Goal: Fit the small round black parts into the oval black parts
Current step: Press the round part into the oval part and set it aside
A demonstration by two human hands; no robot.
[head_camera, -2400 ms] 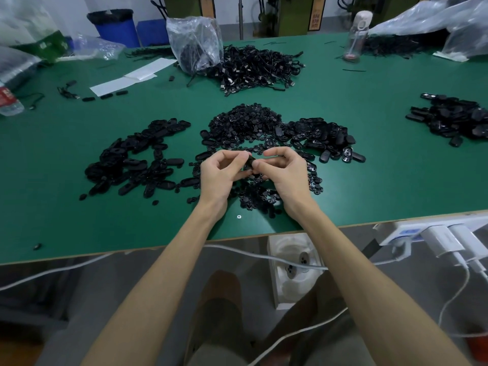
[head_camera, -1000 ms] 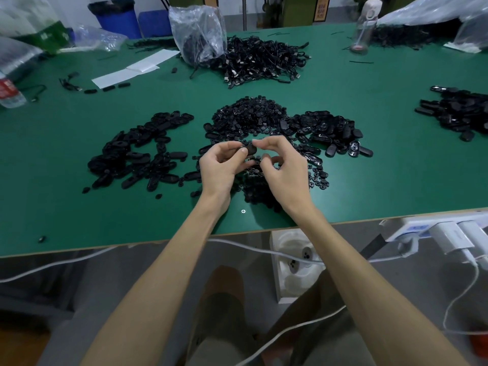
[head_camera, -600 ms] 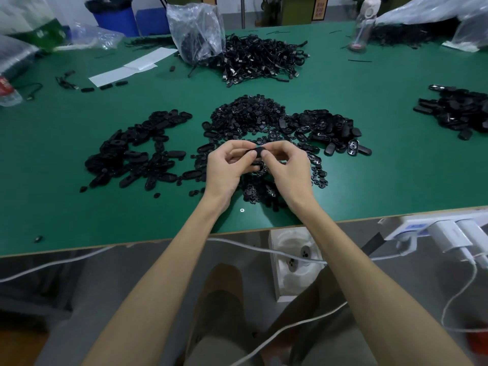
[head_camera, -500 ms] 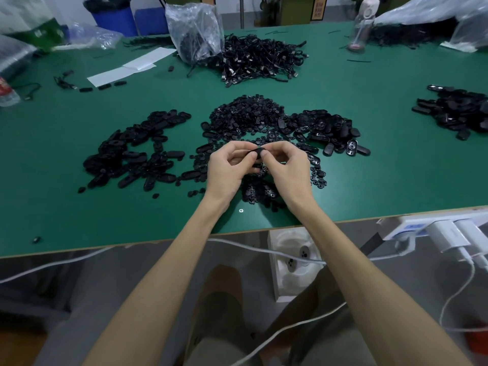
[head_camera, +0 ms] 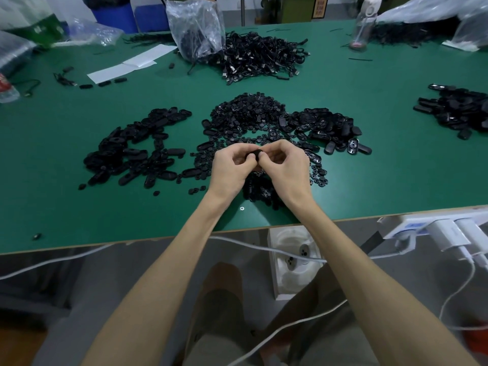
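left hand (head_camera: 232, 167) + right hand (head_camera: 287, 167): fingers curled, both pinching one black part (head_camera: 254, 155) | above small round parts pile (head_camera: 260, 191) | green counter (head_camera: 383, 167)

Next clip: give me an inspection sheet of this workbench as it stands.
Surface: green table, stray black bits scattered.
Job's things: oval parts piled at left; round parts heaped in the middle; one black part held above them.
Clutter: plastic bag, white paper, bottle, tangled black heap at the back.
Hands: left hand and right hand both pinch the black part.
Cables: white cable runs below the table edge; chargers plugged into a power strip at right.
Surroundings: blue bin behind the table.
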